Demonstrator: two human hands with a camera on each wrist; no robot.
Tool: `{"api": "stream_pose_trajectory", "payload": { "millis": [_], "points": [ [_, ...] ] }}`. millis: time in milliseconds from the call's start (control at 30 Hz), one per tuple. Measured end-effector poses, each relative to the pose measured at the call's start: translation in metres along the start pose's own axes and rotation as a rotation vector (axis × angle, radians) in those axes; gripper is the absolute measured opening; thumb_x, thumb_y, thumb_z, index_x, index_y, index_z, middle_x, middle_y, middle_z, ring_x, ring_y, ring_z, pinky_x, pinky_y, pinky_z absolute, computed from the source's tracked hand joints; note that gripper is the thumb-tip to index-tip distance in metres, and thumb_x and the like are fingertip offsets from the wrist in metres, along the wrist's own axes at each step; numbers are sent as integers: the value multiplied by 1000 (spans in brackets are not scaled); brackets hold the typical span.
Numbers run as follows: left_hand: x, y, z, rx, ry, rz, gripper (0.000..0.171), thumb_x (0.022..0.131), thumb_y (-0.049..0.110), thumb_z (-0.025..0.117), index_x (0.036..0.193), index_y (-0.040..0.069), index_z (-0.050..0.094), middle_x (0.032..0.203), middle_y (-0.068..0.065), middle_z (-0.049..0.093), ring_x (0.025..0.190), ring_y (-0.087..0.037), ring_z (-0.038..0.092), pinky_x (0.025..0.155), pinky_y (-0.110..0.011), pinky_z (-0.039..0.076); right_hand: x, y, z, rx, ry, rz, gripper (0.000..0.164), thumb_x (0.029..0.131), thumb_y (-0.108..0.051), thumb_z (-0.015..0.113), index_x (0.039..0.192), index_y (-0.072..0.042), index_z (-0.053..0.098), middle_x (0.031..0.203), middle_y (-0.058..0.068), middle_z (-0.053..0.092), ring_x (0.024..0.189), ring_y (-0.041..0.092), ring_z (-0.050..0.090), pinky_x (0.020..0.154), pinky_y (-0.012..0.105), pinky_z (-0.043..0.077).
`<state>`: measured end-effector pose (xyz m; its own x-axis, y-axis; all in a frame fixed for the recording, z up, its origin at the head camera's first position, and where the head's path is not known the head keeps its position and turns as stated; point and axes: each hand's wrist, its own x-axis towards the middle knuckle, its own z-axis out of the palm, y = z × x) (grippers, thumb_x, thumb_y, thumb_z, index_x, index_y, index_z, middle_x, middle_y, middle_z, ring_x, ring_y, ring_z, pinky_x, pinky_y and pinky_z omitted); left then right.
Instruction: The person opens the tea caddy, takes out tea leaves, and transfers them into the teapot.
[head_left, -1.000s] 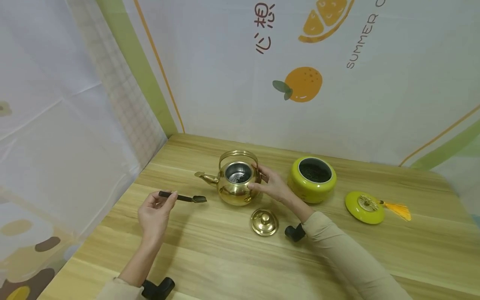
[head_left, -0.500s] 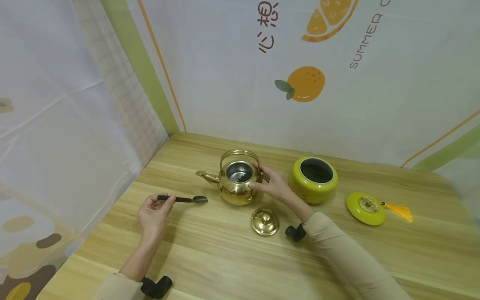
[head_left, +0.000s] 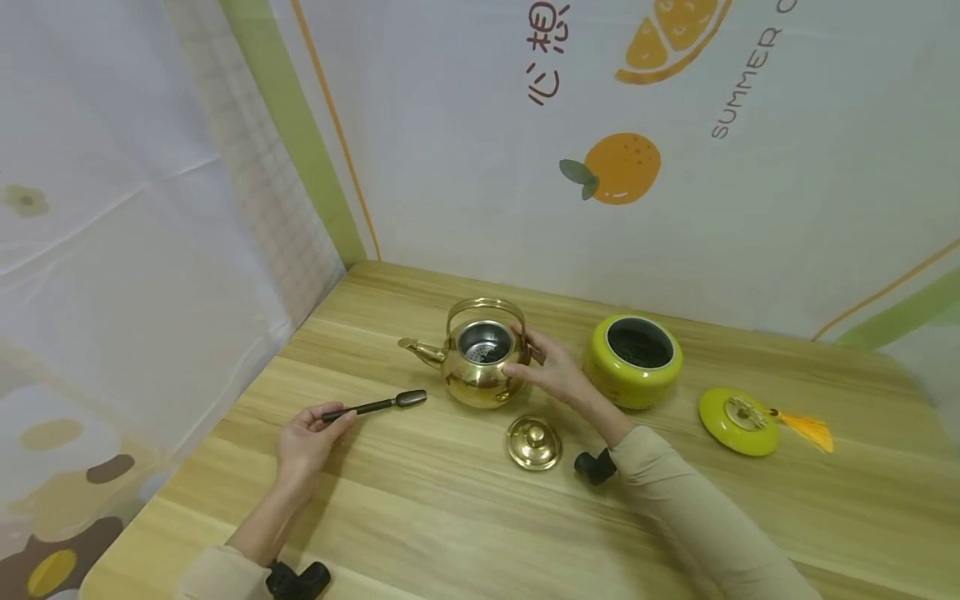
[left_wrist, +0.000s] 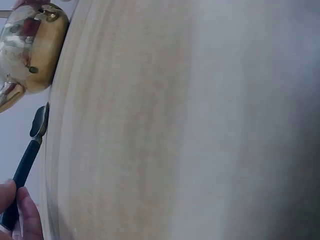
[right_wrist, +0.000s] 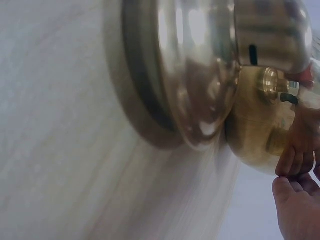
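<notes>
My left hand (head_left: pixel 303 450) pinches a small tea scoop (head_left: pixel 375 407) by its dark handle, its bowl toward the teapot and low over the table. In the left wrist view the scoop (left_wrist: pixel 25 165) lies below the spout. With thumb in front and fingers behind, my right hand (head_left: pixel 558 375) holds the side of the gold teapot (head_left: pixel 480 390). The pot stands upright and uncovered, its handle raised, dark tea leaves in its perforated strainer (head_left: pixel 487 343). Its gold lid (head_left: pixel 534 442) lies on the table in front. The right wrist view shows fingertips against the pot (right_wrist: pixel 255 120).
Right of the teapot stands an uncovered yellow-green jar (head_left: pixel 630 382) with dark contents. Its matching lid (head_left: pixel 738 423), with an orange tassel (head_left: pixel 806 430), lies farther right. The wooden table (head_left: pixel 465 533) meets a printed cloth (head_left: pixel 465 167) at the back.
My left hand has lowered slightly, and the scoop has rolled and now slants up toward its bowl end. My right hand stays on the teapot. The head view has shifted a little.
</notes>
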<state>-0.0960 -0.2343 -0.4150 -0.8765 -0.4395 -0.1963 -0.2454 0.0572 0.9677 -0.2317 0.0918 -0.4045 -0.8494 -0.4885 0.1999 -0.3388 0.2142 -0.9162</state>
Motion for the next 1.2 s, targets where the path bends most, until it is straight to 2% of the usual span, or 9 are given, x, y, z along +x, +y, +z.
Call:
{"api": "stream_pose_trajectory", "payload": {
  "millis": [133,233,333,467,533,667,933,1200],
  "points": [
    [0,-3,-1,-39,-13,-26,37,84,3,68,116,-8,53,74,19,63,72,5,60,72,-12,53,0,0,0,8,1,4,72,83,-8,70,142,7,31,147,22,34,135,40,33,112,45,27],
    [-1,-4,-3,-23,-23,-18,37,83,2,69,114,-10,53,76,15,65,71,5,60,70,-11,53,0,1,0,14,-3,8,72,84,-8,70,143,6,31,148,22,33,135,39,33,112,45,27],
    [-2,-4,-6,68,-43,2,37,84,5,70,114,-10,54,79,11,66,71,7,60,69,-10,52,0,1,0,17,-4,11,72,84,-8,70,143,6,31,148,21,33,136,38,32,113,45,27],
    [-2,-3,-8,279,-64,73,34,84,11,71,110,-8,59,86,2,68,71,6,57,64,-10,50,0,-1,0,24,-7,-1,72,84,-6,69,142,7,30,148,22,33,136,39,31,113,46,26],
    [-2,-2,-8,387,-71,125,31,83,13,72,106,-6,62,89,-5,69,70,2,56,61,-12,48,0,-2,0,29,-9,-4,71,84,-6,69,142,8,29,148,23,32,136,40,31,113,46,26],
    [-4,-1,-7,536,-75,196,28,82,16,73,99,-3,65,90,-13,69,73,-9,59,61,-17,46,0,-5,1,37,-14,4,71,85,-3,68,142,10,28,148,25,30,137,40,28,114,47,23],
    [-4,-3,-5,680,-92,250,27,82,23,74,97,2,67,88,-11,69,77,-20,63,61,-24,43,-7,-31,0,44,-23,23,68,85,4,65,140,14,26,146,32,27,135,45,27,113,50,23],
    [-3,-2,-3,721,-111,244,23,82,22,73,96,4,68,91,-10,70,83,-24,66,61,-25,44,-8,-33,0,36,-24,27,67,85,3,64,140,14,27,147,28,29,136,44,27,113,50,24]
  ]
}}
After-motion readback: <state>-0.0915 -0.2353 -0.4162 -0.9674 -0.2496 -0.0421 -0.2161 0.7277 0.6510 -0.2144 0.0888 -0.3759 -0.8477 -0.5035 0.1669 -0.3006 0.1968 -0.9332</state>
